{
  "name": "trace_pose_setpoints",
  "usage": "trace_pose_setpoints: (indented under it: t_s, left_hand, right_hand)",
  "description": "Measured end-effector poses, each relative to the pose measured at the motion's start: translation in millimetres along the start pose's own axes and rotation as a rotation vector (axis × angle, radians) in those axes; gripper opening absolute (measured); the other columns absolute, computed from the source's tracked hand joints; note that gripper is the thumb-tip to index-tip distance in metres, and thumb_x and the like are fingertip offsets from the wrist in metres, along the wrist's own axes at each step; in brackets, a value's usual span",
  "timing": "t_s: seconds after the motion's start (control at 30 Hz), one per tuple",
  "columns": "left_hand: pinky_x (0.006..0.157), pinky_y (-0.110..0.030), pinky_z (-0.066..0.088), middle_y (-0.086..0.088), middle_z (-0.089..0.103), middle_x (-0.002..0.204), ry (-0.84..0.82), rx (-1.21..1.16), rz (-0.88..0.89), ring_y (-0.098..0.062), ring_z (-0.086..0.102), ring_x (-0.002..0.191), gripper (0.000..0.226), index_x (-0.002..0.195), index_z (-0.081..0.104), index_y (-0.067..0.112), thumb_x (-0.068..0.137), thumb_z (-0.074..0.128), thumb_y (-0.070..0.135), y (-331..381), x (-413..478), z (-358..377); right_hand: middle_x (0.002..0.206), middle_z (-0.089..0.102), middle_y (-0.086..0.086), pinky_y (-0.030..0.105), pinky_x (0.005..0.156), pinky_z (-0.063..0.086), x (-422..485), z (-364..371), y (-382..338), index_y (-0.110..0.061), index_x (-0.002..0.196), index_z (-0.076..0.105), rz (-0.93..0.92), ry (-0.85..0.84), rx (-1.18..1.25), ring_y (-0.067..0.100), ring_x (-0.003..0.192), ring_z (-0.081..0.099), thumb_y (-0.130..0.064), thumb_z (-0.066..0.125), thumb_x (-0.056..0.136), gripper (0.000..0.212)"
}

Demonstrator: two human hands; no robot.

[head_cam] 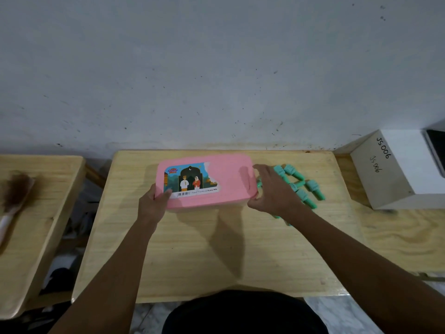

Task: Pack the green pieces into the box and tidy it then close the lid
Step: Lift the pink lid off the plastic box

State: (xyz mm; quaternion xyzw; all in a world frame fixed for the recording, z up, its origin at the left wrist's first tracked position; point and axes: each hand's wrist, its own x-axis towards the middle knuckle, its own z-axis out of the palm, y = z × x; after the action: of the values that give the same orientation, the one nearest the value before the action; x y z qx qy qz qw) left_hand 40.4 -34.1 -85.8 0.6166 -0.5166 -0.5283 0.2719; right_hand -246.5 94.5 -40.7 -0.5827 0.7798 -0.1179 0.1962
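Note:
A pink box (228, 182) with its pink lid on and a picture sticker on top sits at the back middle of the wooden table (216, 249). My left hand (153, 204) grips its left end, thumb on the lid. My right hand (273, 191) grips its right end with curled fingers. Several green pieces (303, 186) lie in a loose heap on the table just right of the box, partly hidden behind my right hand.
A white box marked JS006 (395, 169) stands at the right on a neighbouring surface. A second wooden table (31, 225) at the left carries a brush (14, 198). A grey wall runs behind the table's far edge.

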Motion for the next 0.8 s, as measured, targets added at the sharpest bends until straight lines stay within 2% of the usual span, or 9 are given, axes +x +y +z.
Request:
trace_pose_setpoints:
  t_s: [0.07,0.17,0.27,0.33,0.43,0.5,0.6,0.7,0.8]
  left_hand:
    - [0.059,-0.013,0.045,-0.007,0.064,0.106,0.003,0.002,0.001,-0.015,0.06,0.086,0.031,0.121,0.061,0.011,0.091,0.061,0.017,0.5,-0.5,1.7]
    - [0.05,-0.007,0.046,-0.006,0.063,0.104,0.009,-0.01,0.017,-0.006,0.058,0.076,0.03,0.121,0.06,0.009,0.091,0.059,0.014,1.8,-4.0,6.8]
    - [0.055,-0.01,0.046,-0.007,0.064,0.105,0.013,-0.009,0.023,-0.003,0.057,0.075,0.029,0.12,0.061,0.01,0.091,0.059,0.014,2.3,-5.3,7.4]
    - [0.06,-0.015,0.046,-0.007,0.065,0.105,0.014,-0.011,0.017,-0.005,0.058,0.076,0.03,0.12,0.061,0.011,0.091,0.06,0.016,2.2,-5.0,7.9]
    - [0.066,-0.02,0.05,-0.006,0.064,0.104,0.013,-0.023,0.008,-0.011,0.06,0.08,0.032,0.122,0.06,0.012,0.09,0.061,0.017,3.1,-5.3,9.3]
    - [0.071,-0.025,0.053,-0.007,0.064,0.105,0.012,-0.008,0.0,-0.017,0.061,0.085,0.032,0.122,0.06,0.012,0.09,0.061,0.019,2.9,-4.6,8.0]
    - [0.067,-0.02,0.05,-0.007,0.064,0.105,0.009,0.008,0.008,-0.018,0.06,0.087,0.032,0.122,0.06,0.011,0.091,0.06,0.018,3.7,-4.9,6.1]
    - [0.072,-0.025,0.053,-0.007,0.063,0.105,0.0,0.019,0.012,-0.016,0.059,0.085,0.031,0.121,0.059,0.01,0.091,0.06,0.017,5.5,-6.2,6.4]
    - [0.062,-0.017,0.047,-0.006,0.063,0.104,-0.003,0.033,0.008,-0.009,0.058,0.078,0.031,0.122,0.059,0.011,0.092,0.06,0.018,6.0,-6.7,8.2]
  right_hand:
    - [0.127,0.048,-0.001,0.032,0.075,0.055,-2.7,3.9,-3.3,-0.022,0.145,0.024,0.091,-0.015,0.189,0.019,0.108,0.056,-0.03,0.079,0.067,0.096]
    - [0.117,0.054,-0.003,0.03,0.079,0.053,-3.4,9.7,-6.8,-0.015,0.147,0.025,0.197,-0.071,0.411,0.014,0.1,0.057,-0.018,0.079,0.072,0.092]
    - [0.114,0.065,0.004,0.024,0.072,0.055,-0.3,14.9,-5.3,-0.013,0.124,0.051,0.245,-0.123,0.453,0.006,0.087,0.06,-0.013,0.077,0.073,0.058]
    - [0.11,0.068,0.005,0.021,0.067,0.053,1.7,15.2,-5.2,-0.014,0.119,0.06,0.294,-0.179,0.46,0.011,0.088,0.063,-0.016,0.076,0.076,0.046]
    - [0.085,0.067,0.007,0.022,0.061,0.047,5.8,11.4,-5.0,-0.004,0.102,0.068,0.392,-0.167,0.406,0.015,0.07,0.061,-0.029,0.068,0.086,0.03]
    - [0.071,0.062,0.01,0.024,0.057,0.047,10.5,12.3,-3.3,0.005,0.091,0.068,0.456,-0.123,0.391,0.015,0.055,0.053,-0.032,0.067,0.087,0.037]
    - [0.083,0.071,0.022,0.03,0.063,0.053,14.6,18.0,-1.9,0.008,0.091,0.07,0.508,-0.059,0.444,0.02,0.059,0.058,-0.038,0.07,0.084,0.047]
    - [0.085,0.072,0.021,0.03,0.061,0.054,14.8,21.8,-1.1,0.006,0.088,0.07,0.535,-0.068,0.495,0.02,0.059,0.06,-0.041,0.073,0.082,0.048]
    - [0.087,0.071,0.018,0.027,0.06,0.053,13.2,21.0,1.8,0.006,0.09,0.067,0.588,-0.109,0.528,0.021,0.064,0.062,-0.038,0.076,0.08,0.045]
